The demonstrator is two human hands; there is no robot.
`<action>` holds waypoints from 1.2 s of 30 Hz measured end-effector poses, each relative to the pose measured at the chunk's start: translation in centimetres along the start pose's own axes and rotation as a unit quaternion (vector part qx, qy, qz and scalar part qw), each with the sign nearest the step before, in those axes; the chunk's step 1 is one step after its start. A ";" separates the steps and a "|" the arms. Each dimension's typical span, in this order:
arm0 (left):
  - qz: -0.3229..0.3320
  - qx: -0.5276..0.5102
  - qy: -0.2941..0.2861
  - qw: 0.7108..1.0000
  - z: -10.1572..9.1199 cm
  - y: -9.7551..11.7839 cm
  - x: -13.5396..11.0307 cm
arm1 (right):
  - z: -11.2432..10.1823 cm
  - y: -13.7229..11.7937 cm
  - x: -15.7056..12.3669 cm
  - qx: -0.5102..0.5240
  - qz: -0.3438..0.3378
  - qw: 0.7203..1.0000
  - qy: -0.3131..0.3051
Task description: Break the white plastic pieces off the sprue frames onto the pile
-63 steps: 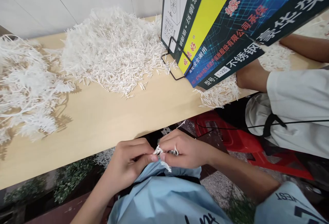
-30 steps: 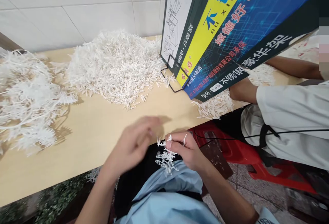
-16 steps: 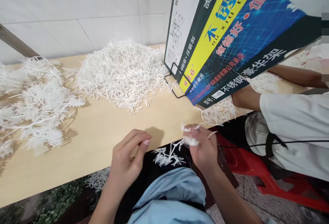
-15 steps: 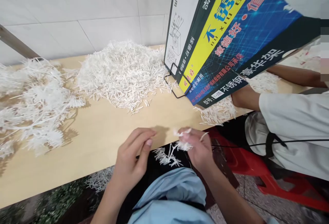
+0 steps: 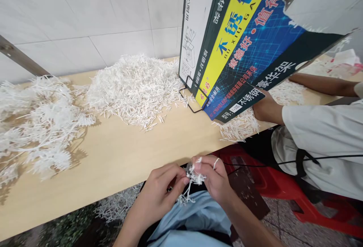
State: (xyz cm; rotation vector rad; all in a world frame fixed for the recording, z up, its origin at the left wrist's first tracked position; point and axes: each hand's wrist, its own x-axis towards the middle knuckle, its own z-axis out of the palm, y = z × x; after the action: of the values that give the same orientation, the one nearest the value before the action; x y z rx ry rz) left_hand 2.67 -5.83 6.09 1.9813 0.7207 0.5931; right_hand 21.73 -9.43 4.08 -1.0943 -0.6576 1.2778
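A white branched plastic sprig with many thin tips is held over my lap, just off the table's front edge. My right hand grips its upper part between thumb and fingers, and one thin strand curls over the fingers. My left hand pinches at the left side of the same sprig, thumb against forefinger; its exact hold is partly hidden. A large heap of small white plastic sticks lies on the table ahead. To the left is a tangled pile of white branched sprigs.
A printed cardboard panel stands at the right in a black wire stand. Beyond it, another person's arm rests by more white sticks. A red stool is on the right. Bare sprigs lie below the table.
My left hand has come across to the right hand and now pinches the sprig. The right hand has lowered slightly toward my lap.
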 end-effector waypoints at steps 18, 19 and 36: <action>0.031 0.421 0.106 0.901 -7.8 -7.0 11.2 | -1.2 1.8 -0.8 -0.035 0.016 0.998 0.051; 0.037 0.444 0.087 0.891 -7.7 -7.3 11.3 | -1.3 1.8 -0.8 -0.044 0.015 0.998 0.043; -0.156 -0.066 0.162 0.972 -1.0 0.6 4.6 | 1.0 -2.4 0.9 -0.351 -0.138 0.926 -0.003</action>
State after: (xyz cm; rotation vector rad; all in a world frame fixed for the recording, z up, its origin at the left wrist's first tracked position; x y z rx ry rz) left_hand 5.44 -2.37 7.63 1.6216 1.1388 0.7597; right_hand 22.04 -8.09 6.52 -1.5017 -1.2855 0.8048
